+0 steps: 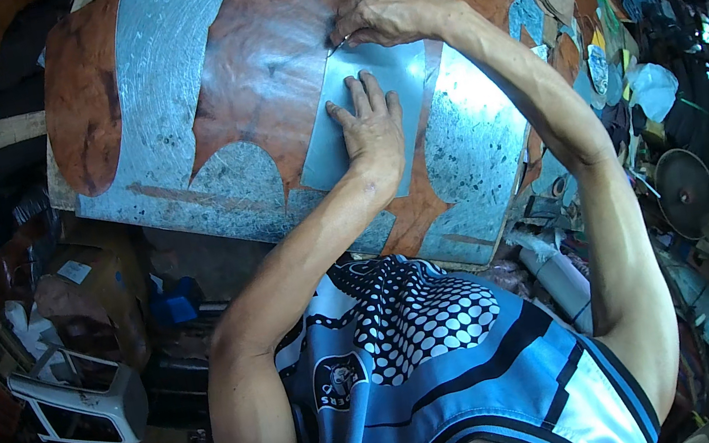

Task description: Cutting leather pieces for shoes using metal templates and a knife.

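A large brown leather hide (279, 7) with ragged cut edges lies over a grey, scratched metal-topped table (190, 203). On the leather rests a flat, shiny grey rectangular sheet (329, 155). My left hand (372, 128) presses down on this sheet, its fingers spread and holding nothing. Beyond it, at the sheet's far left corner, my right hand (384, 12) is closed around a thin tool (337, 46). Only a short, dark, slender end of the tool shows below my fingers, so its exact kind is hidden.
Leather and cloth scraps (626, 41) crowd the table's right side, near a white plastic bag (653, 90) and a round dark disc (685, 192). At the lower left are a white frame-like object (124, 395), a cardboard box (96, 286) and a blue object (176, 302).
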`<state>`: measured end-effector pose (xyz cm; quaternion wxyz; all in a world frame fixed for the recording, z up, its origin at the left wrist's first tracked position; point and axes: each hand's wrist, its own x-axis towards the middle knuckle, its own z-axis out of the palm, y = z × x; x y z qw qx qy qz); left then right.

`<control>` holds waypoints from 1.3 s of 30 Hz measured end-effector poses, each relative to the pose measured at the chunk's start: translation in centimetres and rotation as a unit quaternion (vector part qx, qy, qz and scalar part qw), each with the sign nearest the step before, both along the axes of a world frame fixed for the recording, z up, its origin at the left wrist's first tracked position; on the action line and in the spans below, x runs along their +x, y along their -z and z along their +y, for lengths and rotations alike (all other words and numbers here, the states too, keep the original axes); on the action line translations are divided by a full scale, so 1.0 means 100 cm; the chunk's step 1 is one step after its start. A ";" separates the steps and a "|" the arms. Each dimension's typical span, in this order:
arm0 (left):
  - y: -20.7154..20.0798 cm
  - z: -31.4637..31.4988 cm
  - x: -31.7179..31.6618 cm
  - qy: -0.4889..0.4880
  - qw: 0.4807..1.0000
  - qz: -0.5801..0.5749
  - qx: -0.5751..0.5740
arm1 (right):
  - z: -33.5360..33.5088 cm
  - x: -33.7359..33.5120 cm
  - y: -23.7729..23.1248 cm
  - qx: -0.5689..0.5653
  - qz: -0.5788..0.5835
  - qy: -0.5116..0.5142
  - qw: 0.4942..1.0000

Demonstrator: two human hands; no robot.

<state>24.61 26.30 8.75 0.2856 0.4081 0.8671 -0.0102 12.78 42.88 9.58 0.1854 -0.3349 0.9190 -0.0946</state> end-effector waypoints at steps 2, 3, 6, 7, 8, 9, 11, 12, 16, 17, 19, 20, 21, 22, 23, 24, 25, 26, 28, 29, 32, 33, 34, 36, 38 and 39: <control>0.001 -0.002 0.003 -0.007 1.000 0.015 0.017 | -0.001 -0.004 0.001 -0.002 -0.006 -0.013 1.000; -0.001 -0.002 0.002 -0.007 1.000 0.012 0.018 | -0.001 -0.006 -0.001 -0.002 -0.009 -0.022 1.000; -0.003 -0.002 0.001 -0.001 1.000 0.010 0.013 | -0.003 -0.008 -0.006 0.008 -0.024 -0.030 0.999; -0.001 -0.003 0.002 -0.002 1.000 0.016 0.016 | -0.005 -0.007 -0.006 0.006 -0.025 -0.030 0.999; 0.001 -0.004 0.003 -0.003 1.000 0.022 0.019 | -0.007 -0.007 -0.007 0.005 -0.019 -0.030 0.999; 0.000 -0.004 0.003 -0.003 1.000 0.022 0.017 | -0.007 -0.008 -0.008 0.004 -0.013 -0.030 0.999; -0.001 -0.003 0.002 -0.004 0.999 0.024 0.025 | -0.006 -0.012 -0.011 0.003 -0.025 -0.039 0.999; -0.001 -0.002 0.001 -0.003 0.999 0.025 0.024 | -0.005 -0.013 -0.011 0.003 -0.037 -0.047 0.998; -0.002 -0.003 0.000 -0.010 1.000 0.016 0.017 | -0.018 -0.020 -0.009 0.041 -0.046 -0.044 0.997; -0.003 -0.005 0.000 -0.007 1.000 0.014 0.010 | -0.024 -0.025 -0.010 0.093 -0.023 -0.062 0.993; -0.006 -0.004 -0.001 -0.004 1.000 0.021 0.009 | -0.013 -0.036 0.006 0.149 0.001 -0.075 0.986; -0.009 0.002 -0.001 0.007 0.999 0.028 0.015 | 0.022 -0.047 0.040 0.182 0.057 -0.114 0.975; -0.007 0.002 0.000 0.008 0.999 0.030 0.017 | 0.027 -0.052 0.042 0.206 0.114 -0.162 0.958; -0.005 0.001 0.001 0.010 0.999 0.030 0.010 | 0.037 -0.049 0.041 0.062 0.225 -0.167 0.958; -0.004 0.000 0.002 0.013 0.999 0.030 0.005 | 0.045 -0.051 0.041 0.066 0.227 -0.164 0.958; -0.001 -0.003 0.001 0.008 0.999 0.034 0.001 | 0.032 -0.058 0.027 0.102 0.136 -0.154 0.973; -0.001 -0.002 0.001 0.020 0.999 0.039 -0.011 | 0.030 -0.058 0.015 0.145 0.043 -0.134 0.979; -0.001 -0.002 0.001 0.032 0.998 0.045 -0.024 | 0.030 -0.054 0.008 0.150 0.045 -0.130 0.979; 0.004 -0.003 0.001 0.046 0.997 0.064 -0.016 | 0.032 -0.045 0.000 0.127 0.027 -0.072 0.989; 0.007 -0.004 0.001 0.058 0.995 0.080 -0.013 | 0.032 -0.042 -0.004 0.115 0.018 -0.043 0.992; 0.005 -0.004 -0.003 0.048 0.997 0.063 0.004 | 0.042 -0.034 -0.007 0.088 0.003 0.020 0.996; 0.002 -0.004 -0.006 0.034 0.998 0.046 0.010 | 0.044 -0.032 -0.004 0.080 0.007 0.033 0.996; -0.002 -0.004 -0.008 0.037 0.998 0.046 0.011 | 0.047 -0.029 0.000 0.073 0.012 0.046 0.996; -0.009 -0.005 -0.014 0.022 0.999 -0.033 0.019 | 0.050 -0.027 0.006 0.066 0.014 0.052 0.996; -0.007 -0.007 -0.015 0.022 0.999 -0.035 0.022 | 0.052 -0.026 0.011 0.057 0.017 0.057 0.997; -0.008 -0.007 -0.016 0.022 0.999 -0.037 0.027 | 0.054 -0.025 0.012 0.040 0.022 0.056 0.997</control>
